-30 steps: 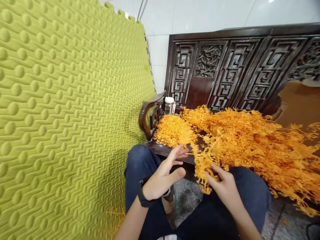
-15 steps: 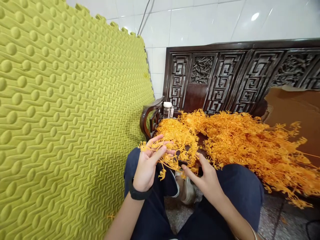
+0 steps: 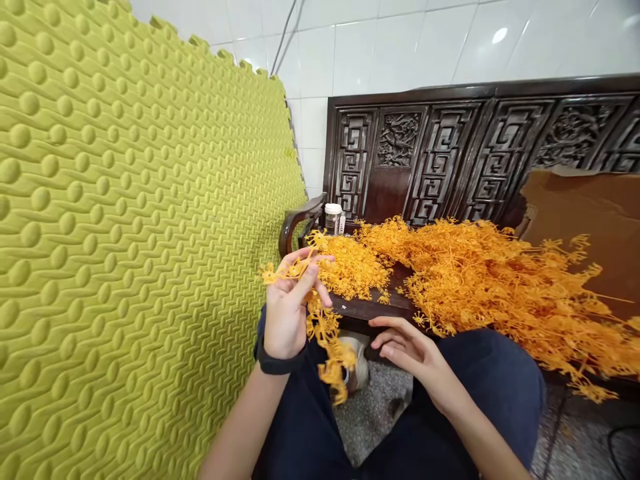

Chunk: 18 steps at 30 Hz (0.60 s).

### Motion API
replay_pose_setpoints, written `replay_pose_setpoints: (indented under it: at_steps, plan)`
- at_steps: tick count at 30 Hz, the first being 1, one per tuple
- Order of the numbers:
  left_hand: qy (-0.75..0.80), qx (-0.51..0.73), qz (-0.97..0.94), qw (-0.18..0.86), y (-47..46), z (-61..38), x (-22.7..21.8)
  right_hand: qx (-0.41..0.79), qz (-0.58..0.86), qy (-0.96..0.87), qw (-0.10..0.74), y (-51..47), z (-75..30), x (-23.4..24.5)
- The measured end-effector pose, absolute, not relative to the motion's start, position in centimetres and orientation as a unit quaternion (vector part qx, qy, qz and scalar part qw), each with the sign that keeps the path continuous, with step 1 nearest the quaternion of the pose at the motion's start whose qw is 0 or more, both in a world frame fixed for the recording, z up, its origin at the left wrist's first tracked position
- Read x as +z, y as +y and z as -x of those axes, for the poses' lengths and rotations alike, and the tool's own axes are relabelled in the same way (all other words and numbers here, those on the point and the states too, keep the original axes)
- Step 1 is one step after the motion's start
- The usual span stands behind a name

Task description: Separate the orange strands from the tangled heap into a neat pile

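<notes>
My left hand point(image 3: 290, 303) is raised above my left knee, its fingers pinched on an orange plastic sprig point(image 3: 325, 333) that dangles down past my wrist. A black band circles that wrist. My right hand point(image 3: 413, 350) hovers lower, palm up with fingers loosely curled and nothing in it, just in front of the bench edge. On the dark carved wooden bench point(image 3: 370, 308) lie a small dense heap of orange pieces point(image 3: 353, 267) and a large loose pile of orange sprigs point(image 3: 500, 287).
A tall yellow-green textured foam mat point(image 3: 125, 233) leans along the left. A small white-capped jar point(image 3: 333, 217) stands by the bench armrest. Brown cardboard point(image 3: 585, 213) rests at the right against the bench back. My knees in dark trousers frame speckled floor point(image 3: 370, 420).
My left hand has lifted the sprig up and to the left. My right hand has let go of it and dropped back, empty.
</notes>
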<state>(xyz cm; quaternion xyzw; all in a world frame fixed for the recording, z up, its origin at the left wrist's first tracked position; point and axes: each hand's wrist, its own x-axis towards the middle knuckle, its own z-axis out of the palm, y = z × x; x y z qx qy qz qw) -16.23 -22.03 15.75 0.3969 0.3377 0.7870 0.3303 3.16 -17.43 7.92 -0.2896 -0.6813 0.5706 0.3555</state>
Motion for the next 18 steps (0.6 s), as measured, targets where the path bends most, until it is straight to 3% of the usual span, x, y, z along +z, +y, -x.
replay_pose_setpoints:
  at_steps: [9,18]
  plan:
    - [0.413,0.605,-0.525,0.433,-21.6,14.3,15.9,0.495,0.245,-0.679,0.483,-16.5,-5.1,11.3]
    - [0.456,0.543,-0.54,0.454,-21.7,12.8,13.9,0.483,0.263,-0.722,0.421,-16.1,-3.5,14.3]
